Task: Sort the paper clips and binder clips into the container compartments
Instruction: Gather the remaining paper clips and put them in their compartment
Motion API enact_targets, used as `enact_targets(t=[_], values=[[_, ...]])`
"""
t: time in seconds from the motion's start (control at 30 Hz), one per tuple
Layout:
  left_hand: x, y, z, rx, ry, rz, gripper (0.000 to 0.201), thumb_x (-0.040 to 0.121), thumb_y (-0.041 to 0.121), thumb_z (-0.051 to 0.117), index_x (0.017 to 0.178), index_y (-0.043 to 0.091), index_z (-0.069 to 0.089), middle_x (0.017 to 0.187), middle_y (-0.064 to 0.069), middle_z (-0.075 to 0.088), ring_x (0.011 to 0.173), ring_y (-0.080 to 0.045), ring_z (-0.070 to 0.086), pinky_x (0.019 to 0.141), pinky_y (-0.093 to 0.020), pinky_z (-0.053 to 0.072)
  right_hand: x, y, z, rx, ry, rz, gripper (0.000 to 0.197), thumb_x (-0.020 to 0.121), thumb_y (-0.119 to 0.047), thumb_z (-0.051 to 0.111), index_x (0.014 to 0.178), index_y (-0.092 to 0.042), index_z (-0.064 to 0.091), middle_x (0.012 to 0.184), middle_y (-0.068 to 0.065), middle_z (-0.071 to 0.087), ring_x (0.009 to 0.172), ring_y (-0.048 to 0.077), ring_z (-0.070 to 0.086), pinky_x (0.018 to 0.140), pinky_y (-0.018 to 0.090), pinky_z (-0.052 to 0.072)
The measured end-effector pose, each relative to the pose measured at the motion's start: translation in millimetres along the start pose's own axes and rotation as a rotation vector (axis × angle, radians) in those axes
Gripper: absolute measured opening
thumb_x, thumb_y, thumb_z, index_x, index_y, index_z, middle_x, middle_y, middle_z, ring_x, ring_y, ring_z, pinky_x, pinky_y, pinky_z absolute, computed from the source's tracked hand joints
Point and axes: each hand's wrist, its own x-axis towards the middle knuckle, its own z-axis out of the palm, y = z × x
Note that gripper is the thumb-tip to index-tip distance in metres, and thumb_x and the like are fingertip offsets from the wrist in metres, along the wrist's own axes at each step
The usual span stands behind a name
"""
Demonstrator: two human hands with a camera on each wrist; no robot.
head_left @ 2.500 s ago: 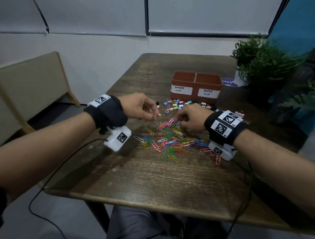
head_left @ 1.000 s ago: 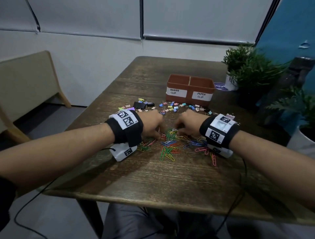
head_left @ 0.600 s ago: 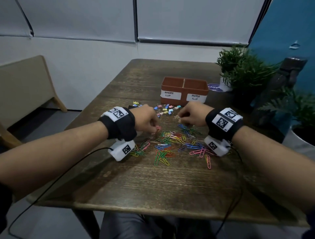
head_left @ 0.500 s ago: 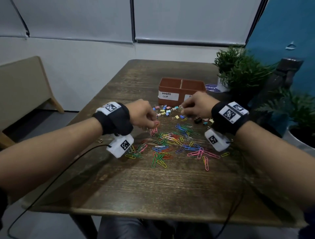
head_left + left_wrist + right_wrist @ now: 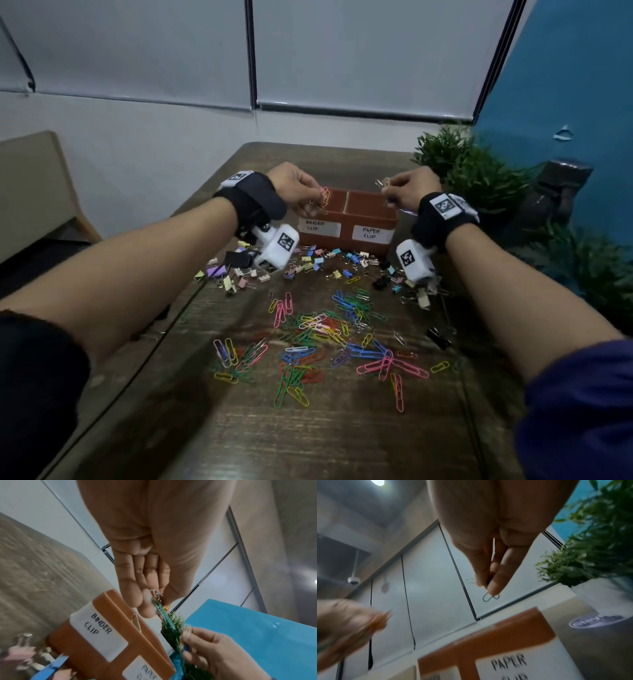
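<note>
A brown two-compartment container (image 5: 346, 224) stands mid-table, labelled BINDER CLIP on the left and PAPER CLIP on the right. My left hand (image 5: 317, 200) hovers over the left compartment's near corner and pinches a bunch of paper clips (image 5: 325, 198). The left wrist view shows a green clip (image 5: 163, 614) sticking out of that pinch above the container (image 5: 120, 616). My right hand (image 5: 388, 192) hovers over the right compartment and pinches a few paper clips (image 5: 383, 183). Their wire loops (image 5: 488, 598) hang below the thumb and fingers over the container (image 5: 505, 635).
A loose pile of coloured paper clips (image 5: 325, 342) lies on the wooden table (image 5: 308, 438) in front of me. Small binder clips (image 5: 308, 263) are scattered along the container's front. Potted plants (image 5: 472, 178) stand at the right edge. A bench (image 5: 30, 192) is at the left.
Both hands left the paper clip pile, rose and moved forward to above the container, each carrying clips.
</note>
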Motion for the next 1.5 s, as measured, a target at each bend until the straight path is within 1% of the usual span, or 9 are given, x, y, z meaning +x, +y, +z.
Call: enact_targets(t=[0.23,0.53,0.7,0.87,0.97,1.07,1.2,1.33,1.5], values=[[81.8,14.0,30.2,-0.028,0.093,-0.065,0.015,0.088,0.014,0.071,0.095,0.002,0.075,0.087,-0.015,0.075,0.069,-0.021,0.069,0.078,-0.041,0.061,13.8,28.8,44.4,-0.185,0.096,0.022,0.020,0.086,-0.020,0.075,0.105,-0.016,0.077,0.102,0.005,0.074,0.082,0.015,0.065,0.073,0.024,0.053],[120.3,13.4,75.3,0.314,0.033,-0.038,0.011,0.083,0.019,0.073,0.092,0.015,0.078,0.079,-0.001,0.076,0.076,-0.017,0.073,0.076,-0.037,0.061,19.4,43.0,41.6,-0.436,0.085,-0.051,0.018,0.081,-0.038,0.075,0.097,-0.030,0.079,0.107,-0.003,0.074,0.100,0.022,0.066,0.092,0.039,0.054],[98.7,29.1,71.1,0.579,-0.006,0.169,0.025,0.090,0.018,0.065,0.114,0.016,0.073,0.110,-0.001,0.072,0.102,-0.018,0.066,0.094,-0.029,0.051,7.2,40.1,24.6,-0.290,0.033,-0.098,0.015,0.087,-0.023,0.071,0.100,-0.023,0.078,0.108,0.000,0.074,0.097,0.017,0.068,0.091,0.036,0.056],[45.5,23.9,63.0,0.651,0.045,0.327,0.020,0.087,0.032,0.065,0.101,0.026,0.076,0.098,0.008,0.074,0.090,-0.011,0.068,0.088,-0.032,0.054,-41.5,30.2,5.4,-0.300,-0.115,-0.245,0.016,0.084,-0.020,0.076,0.098,-0.026,0.078,0.099,-0.005,0.073,0.093,0.008,0.064,0.085,0.023,0.048],[-6.1,7.8,70.4,0.693,-0.148,0.380,0.015,0.088,0.028,0.064,0.097,0.026,0.076,0.093,0.011,0.073,0.081,-0.005,0.066,0.081,-0.026,0.054,-86.6,24.3,-7.4,-0.379,-0.296,-0.245,0.017,0.084,-0.019,0.076,0.097,-0.030,0.077,0.095,-0.009,0.073,0.088,0.006,0.066,0.077,0.018,0.046],[-45.5,-13.3,87.6,0.812,-0.327,0.382,0.024,0.091,0.020,0.057,0.108,0.026,0.072,0.106,0.007,0.070,0.089,-0.010,0.062,0.083,-0.026,0.049,-123.9,24.2,-7.2,-0.519,-0.408,-0.221,0.027,0.089,-0.011,0.067,0.108,-0.028,0.075,0.103,-0.009,0.070,0.097,0.005,0.063,0.084,0.017,0.044],[-67.8,-27.4,103.2,0.866,-0.360,0.313,0.028,0.091,0.018,0.054,0.111,0.026,0.071,0.109,0.004,0.070,0.094,-0.013,0.062,0.081,-0.023,0.044,-151.0,25.7,13.3,-0.638,-0.508,-0.168,0.045,0.090,-0.002,0.055,0.128,-0.024,0.066,0.123,-0.003,0.068,0.114,0.014,0.061,0.099,0.025,0.047],[-74.9,-34.2,97.5,0.892,-0.371,0.255,0.037,0.082,0.009,0.053,0.110,0.027,0.072,0.107,0.004,0.072,0.100,-0.018,0.065,0.088,-0.027,0.050,-150.5,15.5,35.4,-0.766,-0.537,-0.185,0.061,0.089,0.000,0.050,0.144,-0.027,0.049,0.136,0.008,0.059,0.118,0.025,0.058,0.096,0.032,0.048],[-93.5,-32.3,83.7,0.827,-0.413,0.244,0.037,0.085,0.004,0.054,0.107,0.025,0.075,0.105,0.010,0.073,0.098,-0.010,0.065,0.093,-0.028,0.050,-143.8,3.1,50.3,-0.917,-0.671,-0.218,0.051,0.090,0.001,0.046,0.135,-0.018,0.058,0.134,0.008,0.060,0.118,0.028,0.058,0.098,0.037,0.050]])
